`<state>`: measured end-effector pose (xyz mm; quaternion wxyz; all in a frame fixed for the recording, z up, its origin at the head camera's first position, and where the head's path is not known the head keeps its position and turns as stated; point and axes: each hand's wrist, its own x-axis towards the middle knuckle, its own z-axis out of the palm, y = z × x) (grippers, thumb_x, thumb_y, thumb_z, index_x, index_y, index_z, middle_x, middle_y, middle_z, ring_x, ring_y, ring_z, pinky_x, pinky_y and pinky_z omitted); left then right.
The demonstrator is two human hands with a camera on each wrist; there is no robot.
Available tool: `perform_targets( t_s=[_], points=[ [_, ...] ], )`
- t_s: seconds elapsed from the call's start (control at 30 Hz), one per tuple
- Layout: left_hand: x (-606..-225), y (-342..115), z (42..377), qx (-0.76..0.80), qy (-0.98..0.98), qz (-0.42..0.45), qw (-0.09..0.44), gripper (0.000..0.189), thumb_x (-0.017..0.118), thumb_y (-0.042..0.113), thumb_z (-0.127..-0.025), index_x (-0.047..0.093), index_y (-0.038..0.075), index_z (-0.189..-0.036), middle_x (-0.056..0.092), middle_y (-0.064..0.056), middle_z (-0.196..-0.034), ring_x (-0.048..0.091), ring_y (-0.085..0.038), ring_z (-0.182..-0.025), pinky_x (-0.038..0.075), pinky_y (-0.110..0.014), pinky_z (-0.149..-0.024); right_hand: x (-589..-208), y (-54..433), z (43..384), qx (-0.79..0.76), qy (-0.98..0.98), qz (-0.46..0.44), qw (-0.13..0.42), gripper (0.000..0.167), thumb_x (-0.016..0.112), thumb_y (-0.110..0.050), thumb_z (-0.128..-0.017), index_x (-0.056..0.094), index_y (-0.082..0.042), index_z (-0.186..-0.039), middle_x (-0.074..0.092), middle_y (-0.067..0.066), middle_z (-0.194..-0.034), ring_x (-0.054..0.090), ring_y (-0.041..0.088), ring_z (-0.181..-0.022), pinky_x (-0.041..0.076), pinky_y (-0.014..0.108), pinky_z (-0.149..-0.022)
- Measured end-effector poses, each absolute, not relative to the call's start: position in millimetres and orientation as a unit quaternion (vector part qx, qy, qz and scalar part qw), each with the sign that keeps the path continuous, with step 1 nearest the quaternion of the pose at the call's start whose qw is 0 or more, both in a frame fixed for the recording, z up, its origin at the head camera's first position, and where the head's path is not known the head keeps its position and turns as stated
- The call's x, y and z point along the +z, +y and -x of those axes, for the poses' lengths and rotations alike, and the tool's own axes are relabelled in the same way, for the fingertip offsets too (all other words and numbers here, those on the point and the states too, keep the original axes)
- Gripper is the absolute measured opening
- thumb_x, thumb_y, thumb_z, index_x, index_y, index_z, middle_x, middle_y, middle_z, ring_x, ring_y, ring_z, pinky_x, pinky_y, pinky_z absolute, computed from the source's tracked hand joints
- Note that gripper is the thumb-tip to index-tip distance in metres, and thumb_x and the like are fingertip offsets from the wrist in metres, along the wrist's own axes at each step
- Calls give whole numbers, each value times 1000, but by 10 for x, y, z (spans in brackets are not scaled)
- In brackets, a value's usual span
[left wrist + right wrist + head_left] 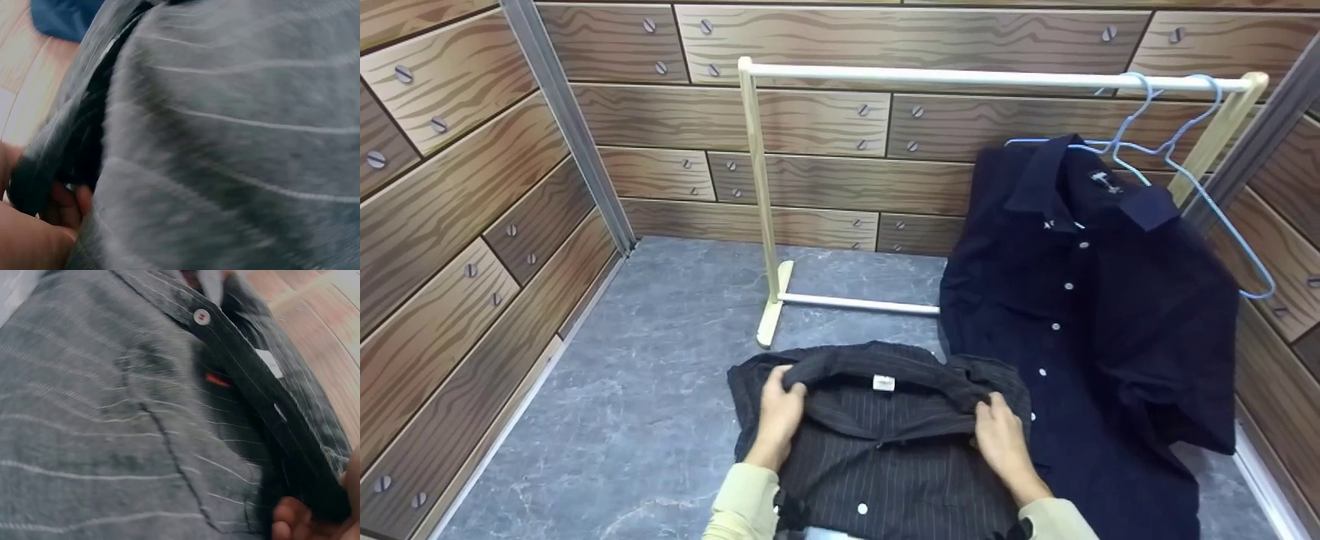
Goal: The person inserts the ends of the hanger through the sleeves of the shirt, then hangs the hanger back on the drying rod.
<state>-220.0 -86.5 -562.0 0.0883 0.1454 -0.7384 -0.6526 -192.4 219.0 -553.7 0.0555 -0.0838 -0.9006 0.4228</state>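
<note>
A dark pinstriped shirt (915,472) lies in front of me with its neck opening toward the rack and a white label (883,383) inside the neck. My left hand (781,416) grips one side of its collar. On the opposite side, my right hand (1002,439) pinches the collar between thumb and fingers. Close up in the left wrist view, striped cloth (253,124) fills most of the picture, with fingers curled round a dark edge. In the right wrist view, the collar band (247,377) with a white button (202,316) runs down to the fingertips (289,517).
Behind the shirt stands a clothes rack (757,180) with a white rail (945,75). Two blue hangers (1215,195) hang at its right end, with a navy button-up shirt (1035,285) draped below them to the floor. Wood-patterned walls (825,180) enclose the grey floor (585,420).
</note>
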Motion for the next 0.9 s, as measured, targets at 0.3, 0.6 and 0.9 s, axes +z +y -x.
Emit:
perform_targets(
  t_s=[0.3, 0.6, 0.9],
  points=[
    [-5472, -941, 2142, -884, -445, -122, -67, 20, 39, 14, -100, 50, 5, -115, 62, -1, -98, 62, -10, -85, 53, -29, -77, -5508, 2256, 1922, 565, -813, 140, -1, 27, 35, -18, -105, 52, 2, -112, 60, 14, -87, 62, 20, -61, 55, 31, -59],
    [-5527, -920, 2108, -867, -458, -96, -172, 34, 32, 35, -100, 58, 16, -111, 66, 1, -104, 62, -14, -95, 51, -33, -90, -5530, 2254, 1906, 555, -821, 134, 9, 28, 36, -15, -103, 53, 2, -117, 62, 21, -98, 64, 19, -61, 55, 30, -59],
    [-5522, -922, 2081, -849, -489, -109, -169, 48, 32, 53, -103, 60, 16, -113, 67, 2, -98, 63, -13, -88, 53, -29, -84, -5521, 2206, 1923, 407, -908, 87, 41, 25, 44, -8, -95, 62, 0, -110, 67, 24, -109, 64, 33, -93, 50, 42, -78]
  ],
)
